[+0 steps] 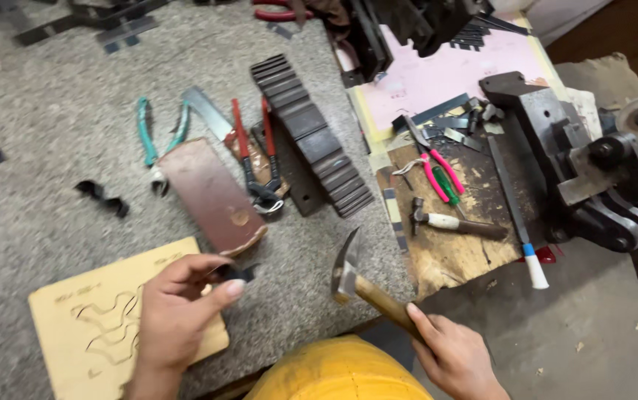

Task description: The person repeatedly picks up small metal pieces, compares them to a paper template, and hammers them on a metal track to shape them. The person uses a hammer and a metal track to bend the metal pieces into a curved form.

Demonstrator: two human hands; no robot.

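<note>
The left hand (174, 315) pinches a small dark metal strip (236, 272) between thumb and fingers, just above the slotted wooden board (67, 326) (its wavy grooves look unfilled). The right hand (456, 359) grips a hammer (349, 275), raised over the grey worktop (52, 111).

Premises: a small metalworking or die-making workshop. Evidence follows. A heavy black bench vise (586, 170) stands at the right edge of the work surface. Hand tools lie loose across a grey carpet-like bench cover (52, 111): teal-handled pliers (157, 141), red-handled pliers (256, 159), pink-handled pliers (430, 167), a green screwdriver (446, 185) and a small hammer (452, 222). A stack of dark metal strips (311, 133) and cut strip offcuts (102, 197) are present. A wooden board with wavy slots cut into it (104, 318) lies at the near edge. A scarred, stained wooden block (452, 252) serves as a pounding surface.
</note>
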